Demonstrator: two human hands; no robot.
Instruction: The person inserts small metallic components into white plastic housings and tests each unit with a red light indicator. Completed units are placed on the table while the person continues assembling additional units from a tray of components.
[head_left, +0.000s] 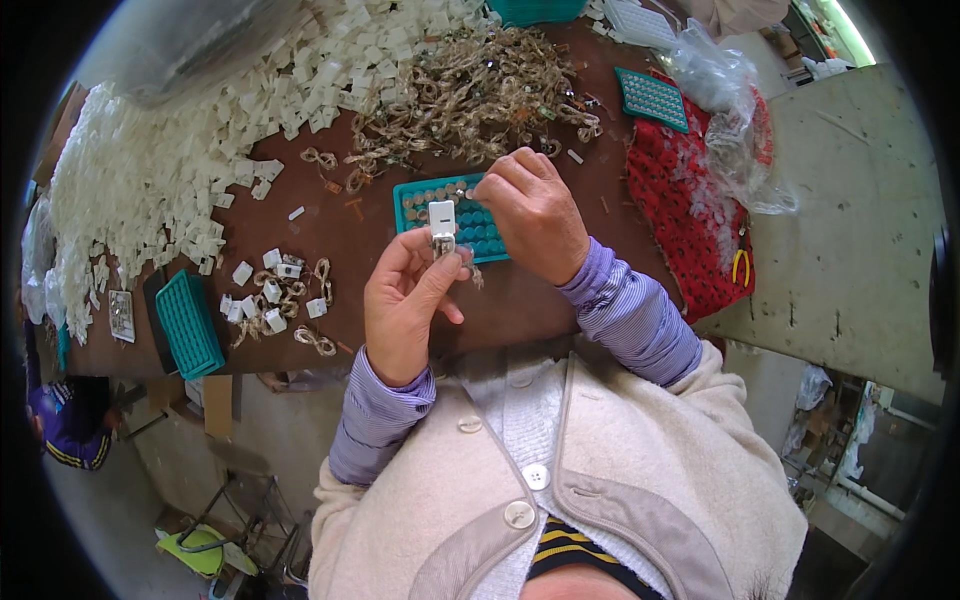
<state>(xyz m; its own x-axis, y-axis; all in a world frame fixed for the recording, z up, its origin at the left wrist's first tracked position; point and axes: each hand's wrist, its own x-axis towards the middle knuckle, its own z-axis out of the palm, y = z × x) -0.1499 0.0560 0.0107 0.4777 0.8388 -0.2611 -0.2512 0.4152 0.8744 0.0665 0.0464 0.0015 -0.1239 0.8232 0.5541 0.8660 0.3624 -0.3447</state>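
My left hand [408,300] pinches a small white plastic casing [442,218] with a dark slot in its face, held upright over the near edge of a teal tray [402,215]. A short clear or beige strand hangs beside its fingertips. My right hand [532,205] is above the tray's right part, thumb and fingers drawn together at the far edge. Its fingertips meet near the small round metallic pieces [425,192] that sit in the tray's left and far pockets. Whether one is between them is hard to see. Other pockets show bare teal.
A large heap of white plastic pieces [150,170] and a pile of beige cord bundles [470,90] cover the far side. Several white casings [272,292] with cords lie left, by another teal tray [188,325]. Yellow-handled pliers [741,268] rest on red cloth [685,220] at right.
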